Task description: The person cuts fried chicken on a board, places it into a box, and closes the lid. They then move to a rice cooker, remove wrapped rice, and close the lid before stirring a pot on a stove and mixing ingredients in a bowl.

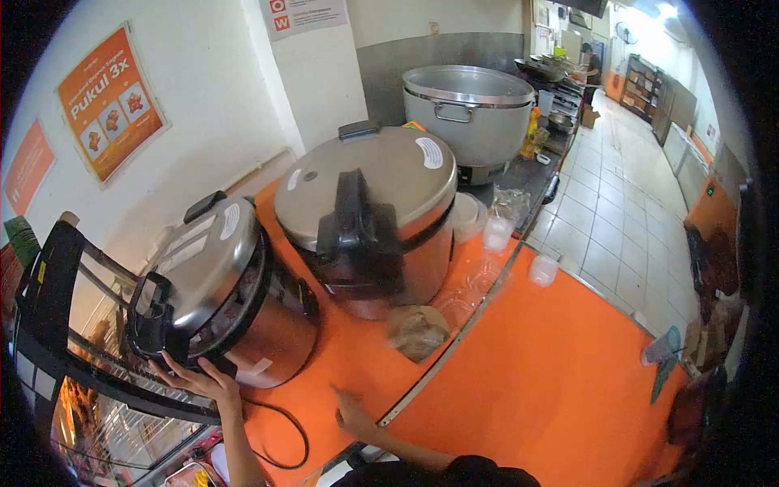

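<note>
My left hand (200, 383) has its fingers spread at the black front latch (151, 325) of the smaller rice cooker (274, 345), fingertips right at its lower edge. That cooker's steel lid (201, 252) is down. Low over the orange counter (324, 361) is my right hand (354, 415), index finger stretched out, the others loosely bent, with nothing visible in it. Ahead of it stands a larger rice cooker (430, 272) with its lid closed. A round item with a crumpled brownish covering (418, 333) lies beside the larger cooker's base.
A glass display case (105, 438) with a black frame borders the left side. Behind stands a big grey pot (471, 122). Clear plastic containers (544, 269) sit along the counter seam, and a cup (661, 347) at right. A person (594, 65) stands far back by the aisle.
</note>
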Motion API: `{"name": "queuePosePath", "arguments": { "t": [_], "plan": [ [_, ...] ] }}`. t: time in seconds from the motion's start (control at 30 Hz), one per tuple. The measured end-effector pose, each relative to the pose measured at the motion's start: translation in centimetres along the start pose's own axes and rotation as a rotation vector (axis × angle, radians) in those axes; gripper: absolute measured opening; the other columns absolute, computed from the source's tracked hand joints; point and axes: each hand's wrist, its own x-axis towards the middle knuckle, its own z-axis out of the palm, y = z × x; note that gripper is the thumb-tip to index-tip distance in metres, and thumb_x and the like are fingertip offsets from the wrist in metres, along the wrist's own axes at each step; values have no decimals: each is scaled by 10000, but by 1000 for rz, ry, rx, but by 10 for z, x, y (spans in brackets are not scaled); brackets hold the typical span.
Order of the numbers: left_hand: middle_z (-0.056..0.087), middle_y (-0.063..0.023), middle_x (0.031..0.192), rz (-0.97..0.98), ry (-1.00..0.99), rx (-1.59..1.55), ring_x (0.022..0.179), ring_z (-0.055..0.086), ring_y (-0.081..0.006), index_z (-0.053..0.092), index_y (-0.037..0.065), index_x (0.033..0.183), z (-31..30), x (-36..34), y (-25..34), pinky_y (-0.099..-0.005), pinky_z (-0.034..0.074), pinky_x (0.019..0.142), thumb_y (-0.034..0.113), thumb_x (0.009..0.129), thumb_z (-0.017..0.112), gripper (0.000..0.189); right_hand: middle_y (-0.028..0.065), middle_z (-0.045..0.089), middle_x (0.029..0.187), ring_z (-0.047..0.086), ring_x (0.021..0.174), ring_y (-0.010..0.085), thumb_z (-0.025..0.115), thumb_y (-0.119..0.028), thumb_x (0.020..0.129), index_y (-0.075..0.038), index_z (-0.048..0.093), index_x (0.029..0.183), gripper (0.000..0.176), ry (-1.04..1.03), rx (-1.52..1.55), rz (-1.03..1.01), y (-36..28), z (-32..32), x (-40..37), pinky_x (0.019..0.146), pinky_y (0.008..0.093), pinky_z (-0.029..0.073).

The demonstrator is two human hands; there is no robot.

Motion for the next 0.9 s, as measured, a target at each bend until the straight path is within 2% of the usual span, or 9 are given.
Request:
{"name": "queuePosePath", "arguments": {
  "t": [0.07,0.27,0.37,0.5,0.57,0.67,0.77,0.8,0.9],
  "plan": [
    [104,-247,1379,0,-18,53,1266,129,-409,251,12,1320,1,0,-4,-506,139,1008,328,881,413,565,238,398,1114,443,986,386,468,-36,776,-24,257,1285,551,-209,6,100,-16,-11,-31,848,455,370],
    [137,-226,1356,-7,16,43,1260,134,-377,303,17,1286,7,1,0,-500,119,1009,306,854,468,545,205,427,1100,442,1002,374,448,-26,796,-30,346,1210,426,-164,-114,-106,-45,-44,-33,833,445,375],
    [219,-209,1314,47,59,-528,1243,174,-367,355,-2,1226,16,-5,55,-485,123,1009,313,816,518,542,217,444,1093,444,1010,378,475,1,742,-39,374,1192,464,-61,-100,-55,-46,-60,-33,851,446,373],
    [353,-181,1235,25,-356,-588,1212,244,-354,392,1,1179,15,12,156,-481,140,1003,311,728,605,587,188,461,1052,466,970,335,447,-56,820,-49,441,1126,306,116,-106,-134,-46,-76,-44,804,415,396],
    [370,-171,1232,-1,-292,-708,1189,309,-306,407,4,1169,44,18,190,-505,131,998,313,704,630,602,182,468,1045,480,951,320,449,-72,837,-49,464,1098,263,167,-60,-58,-54,-88,-51,796,405,401],
    [479,-156,1133,-66,-370,-645,1094,439,-274,418,6,1158,71,29,224,-492,174,994,319,681,648,616,173,477,1041,497,930,303,450,-90,861,-37,493,1054,204,293,-57,32,-51,-96,-62,772,386,415],
    [571,-144,963,4,-276,-641,946,536,-289,427,12,1151,86,44,234,-459,263,968,314,677,648,604,156,520,952,517,888,295,442,-107,878,-21,526,995,168,454,-17,6,-46,-108,-60,764,377,420],
    [598,-141,857,97,-150,-619,814,578,-307,446,25,1130,95,48,231,-397,395,858,299,680,639,561,147,528,915,523,873,291,443,-100,877,-19,534,976,157,493,-24,18,-45,-115,-57,765,372,419],
    [592,-163,880,22,-252,-700,775,585,-316,465,43,1101,106,57,230,-381,453,723,277,677,634,513,120,545,818,532,822,272,442,-78,871,-13,552,922,137,641,-22,-28,-54,-163,-33,760,353,414]
  ]
}}
